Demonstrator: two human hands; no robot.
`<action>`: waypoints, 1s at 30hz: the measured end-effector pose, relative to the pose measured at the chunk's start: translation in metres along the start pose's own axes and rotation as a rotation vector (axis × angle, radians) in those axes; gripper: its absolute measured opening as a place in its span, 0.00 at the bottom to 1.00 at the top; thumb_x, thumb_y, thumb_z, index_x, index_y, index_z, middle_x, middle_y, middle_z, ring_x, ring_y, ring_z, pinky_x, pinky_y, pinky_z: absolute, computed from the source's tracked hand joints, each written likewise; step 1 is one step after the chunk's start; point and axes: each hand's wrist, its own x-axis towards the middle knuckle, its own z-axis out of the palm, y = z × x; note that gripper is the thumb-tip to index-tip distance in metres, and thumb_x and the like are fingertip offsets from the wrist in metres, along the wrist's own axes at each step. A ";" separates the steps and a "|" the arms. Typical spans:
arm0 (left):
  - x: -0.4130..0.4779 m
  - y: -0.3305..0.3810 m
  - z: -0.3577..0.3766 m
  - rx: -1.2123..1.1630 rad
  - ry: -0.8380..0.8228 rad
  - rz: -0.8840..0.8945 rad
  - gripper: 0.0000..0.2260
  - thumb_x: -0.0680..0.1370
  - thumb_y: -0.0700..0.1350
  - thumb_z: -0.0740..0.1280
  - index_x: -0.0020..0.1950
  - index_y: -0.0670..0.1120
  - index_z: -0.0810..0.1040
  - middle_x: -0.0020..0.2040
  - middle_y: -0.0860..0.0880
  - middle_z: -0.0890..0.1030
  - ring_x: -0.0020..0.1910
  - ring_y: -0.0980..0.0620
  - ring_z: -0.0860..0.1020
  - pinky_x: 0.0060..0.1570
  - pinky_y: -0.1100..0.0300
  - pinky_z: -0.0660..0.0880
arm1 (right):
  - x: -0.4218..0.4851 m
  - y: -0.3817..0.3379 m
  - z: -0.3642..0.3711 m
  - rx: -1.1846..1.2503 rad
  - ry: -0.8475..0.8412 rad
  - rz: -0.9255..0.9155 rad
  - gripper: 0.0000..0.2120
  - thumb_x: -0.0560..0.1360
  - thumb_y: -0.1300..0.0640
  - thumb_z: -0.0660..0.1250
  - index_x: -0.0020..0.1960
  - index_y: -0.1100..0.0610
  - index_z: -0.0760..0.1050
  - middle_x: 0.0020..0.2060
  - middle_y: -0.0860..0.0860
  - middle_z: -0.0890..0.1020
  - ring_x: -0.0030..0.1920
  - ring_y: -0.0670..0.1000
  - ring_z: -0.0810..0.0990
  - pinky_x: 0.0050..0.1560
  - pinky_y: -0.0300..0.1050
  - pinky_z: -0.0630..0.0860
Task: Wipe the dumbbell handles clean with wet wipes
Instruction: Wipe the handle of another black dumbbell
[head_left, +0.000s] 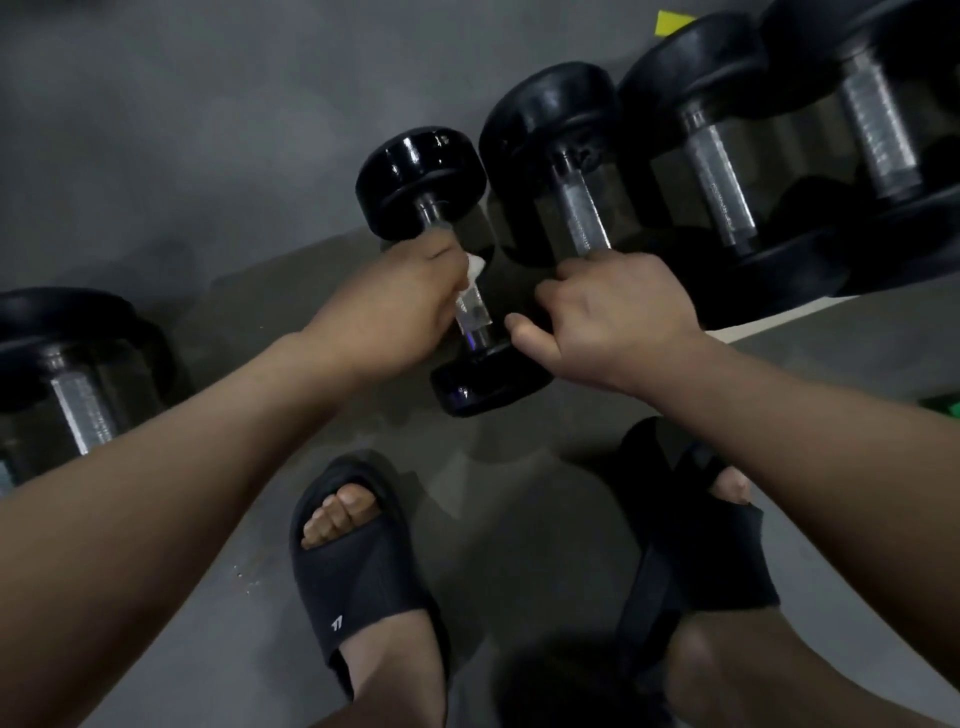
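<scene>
- Head view: your left hand (400, 306) has its fingers curled round the wipe (476, 268) on the dumbbell (421, 171) handle (474, 312) — the dumbbell lies on the floor (156, 130).
- Your right hand (618, 322) — fingers curled at the next dumbbell (550, 119); you cannot tell whether they grip it.

Light is dim and flat, and the whole picture is soft with smeared detail. Small glares sit on the glossy black round dumbbell head (415, 161) and its shiny metal handle (475, 317), while faint shadows spread on the grey concrete floor (156, 130). Wide-angle bending stretches the edges.
</scene>
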 end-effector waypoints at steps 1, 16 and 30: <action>-0.004 -0.001 0.000 0.020 0.024 -0.017 0.07 0.80 0.43 0.63 0.51 0.41 0.76 0.53 0.42 0.76 0.46 0.40 0.77 0.41 0.50 0.75 | 0.000 0.000 -0.001 -0.003 0.001 -0.007 0.33 0.76 0.31 0.46 0.45 0.53 0.82 0.41 0.53 0.80 0.46 0.59 0.80 0.38 0.46 0.62; -0.004 0.008 0.014 -0.227 0.293 -0.360 0.15 0.79 0.42 0.70 0.66 0.42 0.79 0.60 0.45 0.77 0.53 0.58 0.73 0.52 0.80 0.63 | -0.002 0.000 -0.002 0.000 0.029 0.003 0.31 0.77 0.32 0.49 0.48 0.52 0.82 0.42 0.53 0.80 0.48 0.59 0.80 0.40 0.47 0.63; 0.012 -0.014 0.019 0.164 0.118 -0.118 0.17 0.84 0.43 0.56 0.73 0.46 0.71 0.67 0.46 0.71 0.65 0.48 0.68 0.56 0.63 0.63 | -0.002 -0.001 -0.003 0.009 0.017 0.020 0.31 0.77 0.32 0.50 0.48 0.53 0.82 0.42 0.53 0.80 0.48 0.59 0.80 0.40 0.47 0.63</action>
